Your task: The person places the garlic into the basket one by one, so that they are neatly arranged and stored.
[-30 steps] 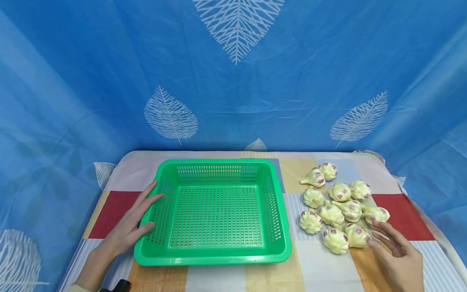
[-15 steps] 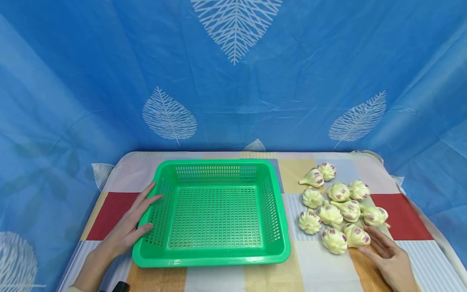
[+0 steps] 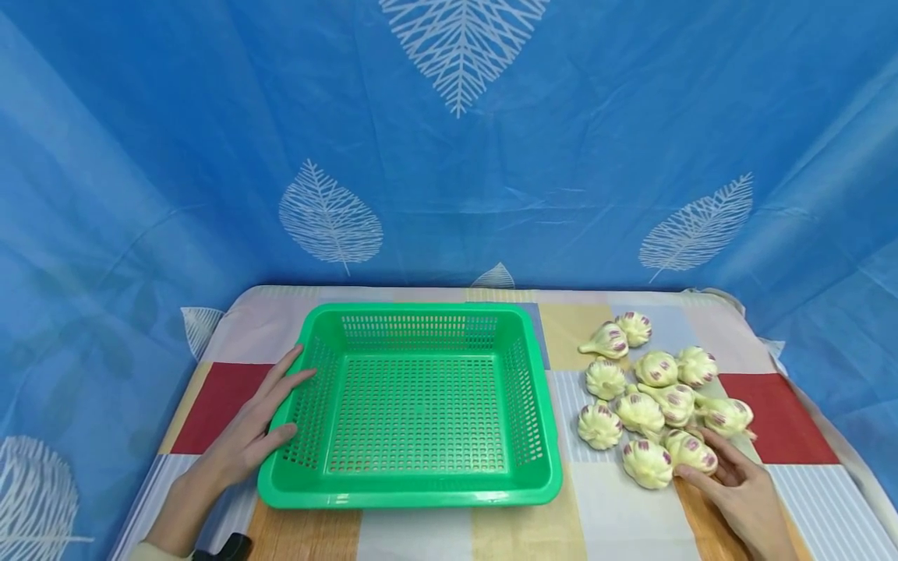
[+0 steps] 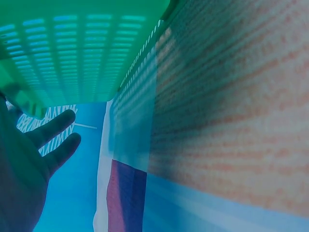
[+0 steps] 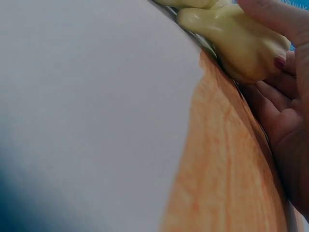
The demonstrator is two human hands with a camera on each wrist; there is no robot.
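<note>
At the left stands a green plastic basket (image 3: pixel 421 499) with perforated walls; nothing lies in it. My left hand (image 3: pixel 242 444) rests at its left rim, fingers extended and spread, and the left wrist view shows the hand's straight fingers (image 4: pixel 58 147) beside the basket wall (image 4: pixel 72 53). On the right lies a loose group of several pale garlic bulbs with purple streaks. My right hand (image 3: pixel 740 491) grips the nearest right-hand garlic bulb (image 3: pixel 691 452) between thumb and fingers. In the right wrist view this garlic bulb (image 5: pixel 246 46) sits inside the curve of the hand, low over the cloth.
A patchwork cloth (image 3: pixel 522 538) covers the table. Another garlic bulb (image 3: pixel 647 463) lies just left of the gripped one, and an elongated garlic bulb (image 3: pixel 726 415) lies behind it. A blue curtain (image 3: pixel 449 202) with white leaf prints hangs at the back and sides.
My right hand has moved left from the outer edge of the group and its thumb and fingers have come round the near garlic bulb. My left hand and the basket stay put.
</note>
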